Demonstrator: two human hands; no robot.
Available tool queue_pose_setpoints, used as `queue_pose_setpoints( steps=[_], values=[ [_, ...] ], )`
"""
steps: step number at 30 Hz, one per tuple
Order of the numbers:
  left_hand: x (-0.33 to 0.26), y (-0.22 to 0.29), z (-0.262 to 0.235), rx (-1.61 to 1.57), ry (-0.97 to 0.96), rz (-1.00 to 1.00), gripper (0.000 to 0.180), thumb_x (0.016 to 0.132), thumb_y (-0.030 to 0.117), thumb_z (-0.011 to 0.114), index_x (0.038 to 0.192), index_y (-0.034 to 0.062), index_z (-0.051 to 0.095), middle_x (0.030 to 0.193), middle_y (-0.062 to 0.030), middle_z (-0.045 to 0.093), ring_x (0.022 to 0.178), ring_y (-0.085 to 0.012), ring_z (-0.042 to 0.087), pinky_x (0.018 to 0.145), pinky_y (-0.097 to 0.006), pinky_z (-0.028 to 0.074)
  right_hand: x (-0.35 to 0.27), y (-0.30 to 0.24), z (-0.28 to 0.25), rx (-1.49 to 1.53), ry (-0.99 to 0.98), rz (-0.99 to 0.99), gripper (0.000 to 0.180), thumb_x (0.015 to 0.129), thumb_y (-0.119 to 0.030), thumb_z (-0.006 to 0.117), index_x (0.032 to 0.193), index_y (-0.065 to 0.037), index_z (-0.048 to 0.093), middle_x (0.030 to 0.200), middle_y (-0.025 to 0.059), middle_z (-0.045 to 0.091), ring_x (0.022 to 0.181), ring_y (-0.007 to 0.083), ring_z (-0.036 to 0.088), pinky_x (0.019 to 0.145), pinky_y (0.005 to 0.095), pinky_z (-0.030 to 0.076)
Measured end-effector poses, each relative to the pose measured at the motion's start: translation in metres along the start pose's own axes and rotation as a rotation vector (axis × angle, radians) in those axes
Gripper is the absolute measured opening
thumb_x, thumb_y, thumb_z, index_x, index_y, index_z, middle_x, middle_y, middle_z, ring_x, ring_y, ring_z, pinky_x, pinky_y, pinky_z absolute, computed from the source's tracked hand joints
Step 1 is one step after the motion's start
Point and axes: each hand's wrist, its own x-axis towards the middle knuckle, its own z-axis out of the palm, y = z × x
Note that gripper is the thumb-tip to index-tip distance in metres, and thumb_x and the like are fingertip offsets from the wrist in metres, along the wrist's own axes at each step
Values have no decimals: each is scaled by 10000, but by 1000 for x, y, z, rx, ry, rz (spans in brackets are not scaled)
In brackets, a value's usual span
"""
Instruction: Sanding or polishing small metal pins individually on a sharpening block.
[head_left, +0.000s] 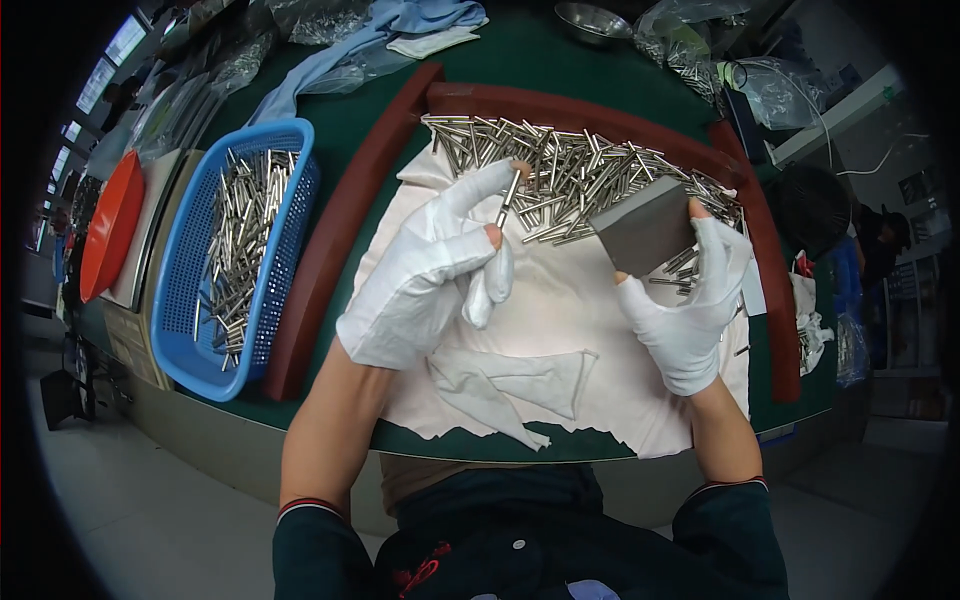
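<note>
My left hand (430, 255), in a white glove with bare fingertips, pinches a small shiny metal pin (509, 200) between thumb and forefinger. Opposite it, my right hand (690, 310), gloved the same way, grips a dark grey flat block (643, 228) by its edges, thumb at the lower corner and a fingertip at the upper right. The pin and the block are apart. Behind both hands a pile of metal pins (570, 170) lies on a pale pink cloth (560, 310), with a few loose ones beneath the block. A crumpled whitish rag (510, 385) rests in front of me.
Dark red wooden bars (345, 235) frame the cloth on three sides of the green table (530, 50). Left of them stands a blue plastic basket (170, 290) holding many pins, beside a red tray (108, 225). A metal bowl (593, 22) and plastic bags (780, 90) sit farther back.
</note>
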Motion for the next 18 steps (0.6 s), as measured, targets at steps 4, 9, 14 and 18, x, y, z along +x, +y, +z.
queue_pose_setpoints(
  steps=[4, 9, 14, 18],
  values=[
    [1, 19, 5, 896, 343, -36, 485, 828, 29, 576, 1275, -45, 404, 588, -19, 575, 479, -73, 526, 453, -197, 407, 0, 11, 0, 25, 62, 18, 788, 578, -123, 801, 1282, -8, 465, 1086, 127, 448, 962, 230, 505, 818, 331, 440],
    [2, 12, -16, 1672, 414, 226, 148, 801, 40, 550, 918, 34, 642, 683, -180, 604, 615, -300, 586, 580, -371, 457, 8, 29, -4, -56, 165, 48, 764, 571, -111, 813, 1257, -4, 492, 1062, 110, 460, 934, 217, 508, 781, 309, 445],
    [-16, 33, -28, 1679, 394, 60, 189, 835, 10, 487, 969, -10, 619, 629, -76, 579, 509, -110, 523, 505, -262, 420, 13, 40, -5, -28, 249, 83, 754, 556, -117, 827, 1235, -18, 516, 1050, 97, 468, 948, 222, 511, 793, 313, 450],
    [-58, 70, 8, 1407, 789, 139, 256, 875, -5, 462, 1117, -35, 539, 631, -10, 526, 518, -46, 441, 474, -207, 358, 13, 51, -11, -2, 333, 135, 758, 578, -144, 841, 1249, -39, 503, 1059, 85, 456, 944, 190, 515, 798, 301, 462]
  ],
)
